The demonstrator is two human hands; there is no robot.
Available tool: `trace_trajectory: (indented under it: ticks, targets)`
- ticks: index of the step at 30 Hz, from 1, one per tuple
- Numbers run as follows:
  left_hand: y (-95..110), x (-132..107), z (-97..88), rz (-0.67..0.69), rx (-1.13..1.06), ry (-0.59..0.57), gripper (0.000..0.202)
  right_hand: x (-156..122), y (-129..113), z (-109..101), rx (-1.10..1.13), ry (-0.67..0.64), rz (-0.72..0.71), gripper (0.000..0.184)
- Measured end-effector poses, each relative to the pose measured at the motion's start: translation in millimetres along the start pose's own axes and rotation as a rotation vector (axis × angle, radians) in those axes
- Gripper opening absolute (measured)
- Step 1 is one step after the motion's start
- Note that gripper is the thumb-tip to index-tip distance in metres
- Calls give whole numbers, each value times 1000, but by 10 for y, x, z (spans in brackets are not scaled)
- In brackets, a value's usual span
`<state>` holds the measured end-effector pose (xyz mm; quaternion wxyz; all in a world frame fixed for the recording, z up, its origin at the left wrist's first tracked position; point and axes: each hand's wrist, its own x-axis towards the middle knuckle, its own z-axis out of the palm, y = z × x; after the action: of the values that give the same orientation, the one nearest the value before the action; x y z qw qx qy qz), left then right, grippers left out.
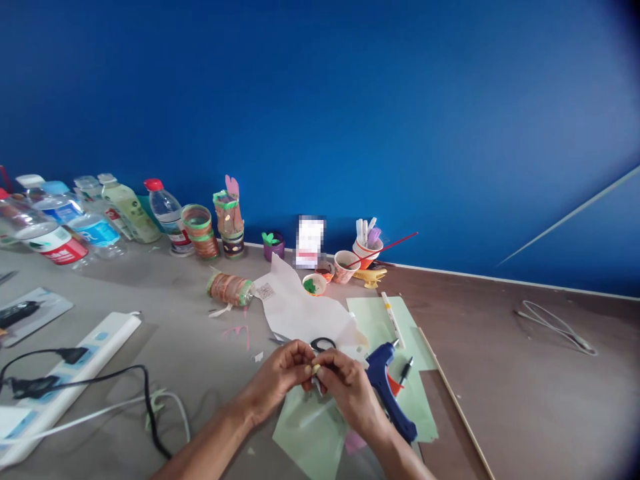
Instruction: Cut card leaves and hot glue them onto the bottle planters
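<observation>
My left hand (280, 377) and my right hand (345, 387) meet fingertip to fingertip over the table, both pinched on a small piece I cannot make out. They hover above light green paper (310, 433). Black-handled scissors (320, 344) lie just beyond my fingers on a white sheet (300, 307). A blue glue gun (387, 383) rests right beside my right hand.
A white marker (393, 317) lies on green paper. Plastic bottles (75, 227) line the blue wall at left, with decorated cups (200, 230) and small paint cups (345, 265). A white power strip (75, 367) with black cords sits at left. A thin wooden stick (455, 400) runs along the right.
</observation>
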<state>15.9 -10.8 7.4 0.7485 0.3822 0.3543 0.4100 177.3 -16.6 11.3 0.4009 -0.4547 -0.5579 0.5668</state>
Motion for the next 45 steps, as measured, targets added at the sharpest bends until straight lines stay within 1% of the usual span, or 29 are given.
trace_trajectory:
  ticks: [6, 10, 13, 18, 22, 28, 31, 35, 39, 42, 45]
  targets:
    - [-11, -3, 32, -34, -24, 13, 34, -13, 34, 6, 23, -10, 37, 12]
    - [-31, -21, 78, -30, -41, 43, 39, -28, 57, 38, 74, 66, 69, 16]
    - [-30, -27, 99, -25, -37, 76, 40, -43, 47, 61, 84, 92, 42, 15]
    - [-20, -11, 78, 7, -16, 158, 31, -56, 36, 57, 12, 89, -14, 13]
    - [-40, 18, 60, -8, -29, 222, 33, -63, 56, 23, -126, 101, -110, 13]
    - [-16, 57, 52, -3, -63, 302, 36, -62, 18, -42, -396, 130, -355, 17]
    - [31, 71, 33, 18, -75, 358, 35, -58, 9, -78, -517, 141, -402, 18]
    - [65, 90, -30, 66, -85, 427, 37, -61, 48, -91, -759, 147, -408, 20]
    - [60, 109, -101, 109, -66, 488, 38, -52, 87, -75, -988, 113, -328, 25]
    - [60, 119, -127, 119, -44, 493, 34, -24, 93, -68, -1091, 72, -247, 29]
    - [58, 123, -128, 108, -39, 492, 32, 17, 83, -59, -1121, 36, -200, 28]
